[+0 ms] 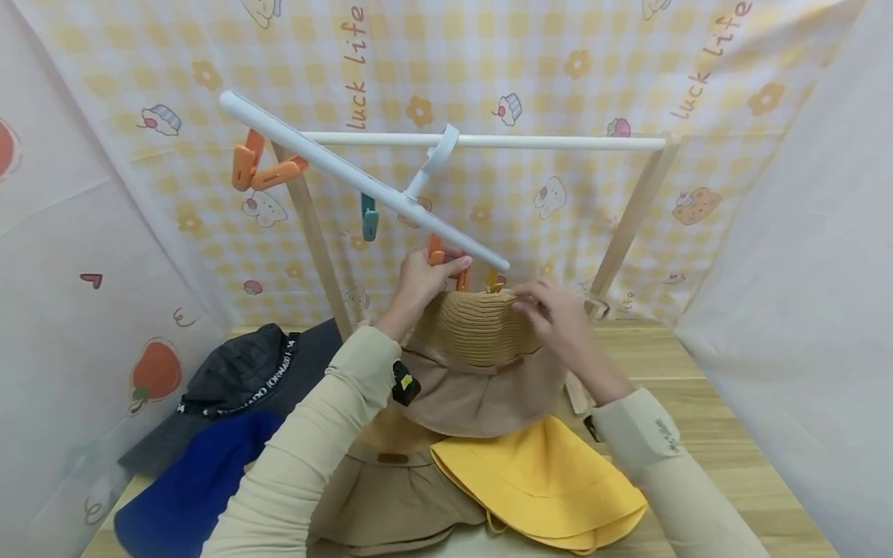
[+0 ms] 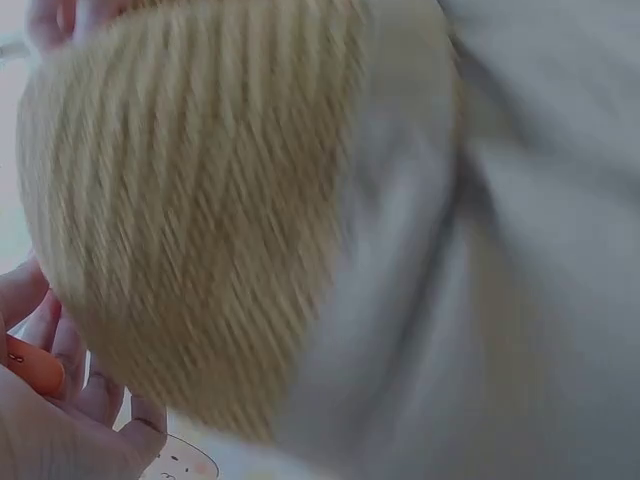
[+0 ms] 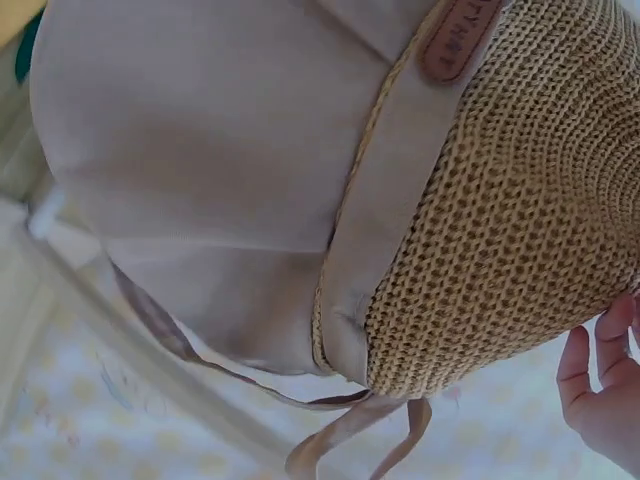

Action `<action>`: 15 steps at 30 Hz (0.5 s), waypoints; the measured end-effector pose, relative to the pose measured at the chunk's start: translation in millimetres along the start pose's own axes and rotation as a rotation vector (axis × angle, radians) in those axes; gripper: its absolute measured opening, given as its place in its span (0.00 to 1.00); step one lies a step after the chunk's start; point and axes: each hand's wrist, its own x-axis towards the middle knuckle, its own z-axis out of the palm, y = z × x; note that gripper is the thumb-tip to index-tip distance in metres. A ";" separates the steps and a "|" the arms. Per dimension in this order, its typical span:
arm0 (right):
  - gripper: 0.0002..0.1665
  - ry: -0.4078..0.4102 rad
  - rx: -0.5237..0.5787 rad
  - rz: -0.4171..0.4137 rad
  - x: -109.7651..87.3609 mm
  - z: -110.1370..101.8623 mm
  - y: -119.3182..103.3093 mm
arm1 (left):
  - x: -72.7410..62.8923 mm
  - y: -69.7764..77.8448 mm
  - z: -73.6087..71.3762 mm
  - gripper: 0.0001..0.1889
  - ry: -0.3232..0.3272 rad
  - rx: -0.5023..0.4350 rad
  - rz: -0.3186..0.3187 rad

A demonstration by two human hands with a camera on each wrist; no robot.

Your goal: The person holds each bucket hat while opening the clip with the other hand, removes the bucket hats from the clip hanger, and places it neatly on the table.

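Observation:
A sun hat with a tan knitted crown [image 1: 481,329] and beige fabric brim [image 3: 220,180] hangs below the low right end of a light-blue hanger [image 1: 335,174]. A yellow clip [image 1: 493,280] shows at the top of the crown; whether it bites the hat is unclear. My left hand [image 1: 422,280] holds an orange clothes clip [image 2: 36,366] beside the crown, its thumb pointing right. With its fingertips, my right hand [image 1: 554,318] pinches the crown's top right. In the right wrist view those fingers [image 3: 615,335] touch the knit near the frame's edge.
The hanger hooks over a white bar [image 1: 558,142] on wooden posts. More orange clips [image 1: 244,163] and a green clip [image 1: 370,217] hang from it. Below lie a yellow hat [image 1: 544,488], a brown hat [image 1: 398,496], a blue hat [image 1: 195,473] and a dark cap [image 1: 240,372].

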 end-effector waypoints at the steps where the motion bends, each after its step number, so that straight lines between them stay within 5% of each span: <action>1: 0.08 0.030 -0.014 -0.017 -1.6 -6.1 1.5 | 0.1 0.2 -0.4 0.14 -0.005 0.004 0.001; 7: 0.11 0.133 -0.047 -0.039 -19.3 -53.2 7.7 | 0.2 0.7 -1.2 0.15 -0.040 0.013 -0.003; 15: 0.14 0.097 -0.127 0.087 -61.8 -117.7 14.7 | -2.0 -0.3 -3.0 0.15 -0.056 0.004 0.013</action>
